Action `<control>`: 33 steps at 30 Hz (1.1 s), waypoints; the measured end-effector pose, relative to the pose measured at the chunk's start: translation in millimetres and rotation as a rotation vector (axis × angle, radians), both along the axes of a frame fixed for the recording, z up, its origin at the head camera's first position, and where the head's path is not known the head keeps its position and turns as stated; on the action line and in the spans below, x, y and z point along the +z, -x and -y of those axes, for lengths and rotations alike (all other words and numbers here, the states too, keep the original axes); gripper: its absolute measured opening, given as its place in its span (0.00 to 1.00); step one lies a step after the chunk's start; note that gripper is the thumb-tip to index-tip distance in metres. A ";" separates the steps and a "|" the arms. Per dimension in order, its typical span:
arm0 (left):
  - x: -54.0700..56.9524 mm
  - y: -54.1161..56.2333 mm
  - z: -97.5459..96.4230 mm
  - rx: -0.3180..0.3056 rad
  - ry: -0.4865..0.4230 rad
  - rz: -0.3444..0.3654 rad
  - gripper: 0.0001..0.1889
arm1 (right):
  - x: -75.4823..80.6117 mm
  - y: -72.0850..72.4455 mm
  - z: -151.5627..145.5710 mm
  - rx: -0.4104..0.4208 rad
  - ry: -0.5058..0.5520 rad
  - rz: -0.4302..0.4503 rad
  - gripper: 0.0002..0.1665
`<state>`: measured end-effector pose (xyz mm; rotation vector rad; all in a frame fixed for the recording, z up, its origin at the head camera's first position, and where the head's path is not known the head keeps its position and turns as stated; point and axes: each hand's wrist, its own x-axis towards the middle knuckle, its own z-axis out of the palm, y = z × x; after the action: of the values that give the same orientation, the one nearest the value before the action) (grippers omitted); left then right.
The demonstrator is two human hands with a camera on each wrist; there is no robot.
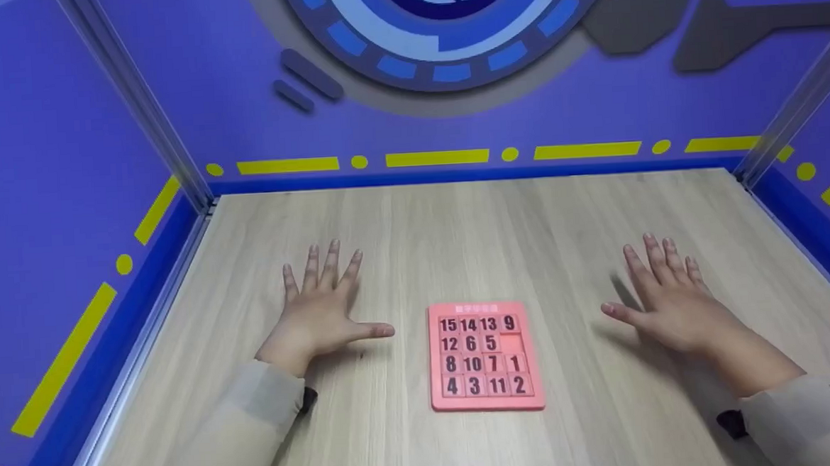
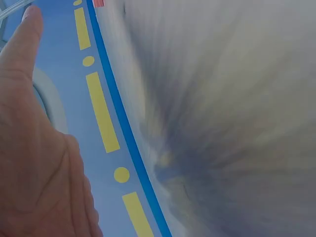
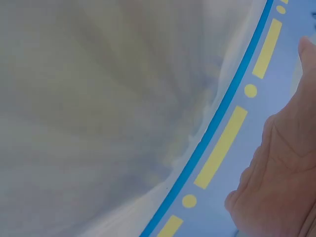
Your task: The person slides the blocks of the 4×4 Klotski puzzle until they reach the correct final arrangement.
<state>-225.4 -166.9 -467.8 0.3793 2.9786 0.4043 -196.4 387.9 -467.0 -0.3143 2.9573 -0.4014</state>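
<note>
A pink sliding number puzzle lies on the wooden table, its black-numbered tiles facing up. The top row reads 15, 14, 13, 9, and the vacant slot is at the right end of the second row. To its left, my left hand is spread palm down with the thumb pointing toward the puzzle. My right hand is spread the same way on the other side, a shadow beside it on the table. Neither hand holds anything. In the wrist views, part of the left palm and of the right palm shows.
The wooden table has blue walls at the back and both sides, marked with yellow dashes and dots. Metal posts stand at the back corners. A large round emblem decorates the back wall. Dark bands show at both cuffs.
</note>
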 end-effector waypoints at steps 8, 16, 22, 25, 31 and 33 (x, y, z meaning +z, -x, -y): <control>1.5 -1.2 -7.1 -0.061 -0.018 0.017 0.78 | 3.4 -2.2 13.9 0.018 0.015 0.002 0.72; 2.8 -7.1 -21.3 -0.107 -0.012 0.005 0.81 | 7.5 -7.3 29.6 0.053 0.021 0.007 0.71; 5.5 -8.2 -29.4 -0.158 -0.023 -0.005 0.84 | 8.9 -9.1 39.3 0.088 0.030 0.001 0.71; 6.5 -6.4 -32.8 -0.187 -0.057 -0.019 0.87 | 9.5 -9.0 43.2 0.098 0.038 0.002 0.71; 3.2 -7.9 -39.0 -0.251 -0.110 -0.020 0.90 | 6.2 -11.6 51.9 0.115 0.039 -0.006 0.71; 1.8 -9.5 -41.4 -0.274 -0.123 -0.007 0.90 | 4.4 -13.5 55.7 0.116 0.043 0.008 0.71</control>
<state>-216.0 -125.5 -466.0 0.7909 2.8580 0.5558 -182.9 332.2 -462.6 -0.4857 2.9080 -0.4504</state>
